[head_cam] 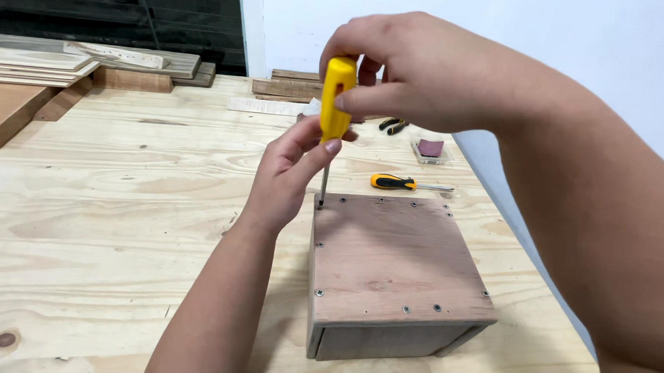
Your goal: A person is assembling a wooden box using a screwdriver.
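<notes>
A yellow-handled screwdriver stands upright with its tip on a screw at the far left corner of a brown wooden box. My right hand grips the top of the handle from above. My left hand pinches the lower end of the handle and steadies the shaft. The box lid carries several screws along its edges.
The box sits on a pale plywood workbench. Behind it lie a second yellow-and-black screwdriver, a small sanding block and pliers. Stacked boards fill the far left; the bench edge runs down the right.
</notes>
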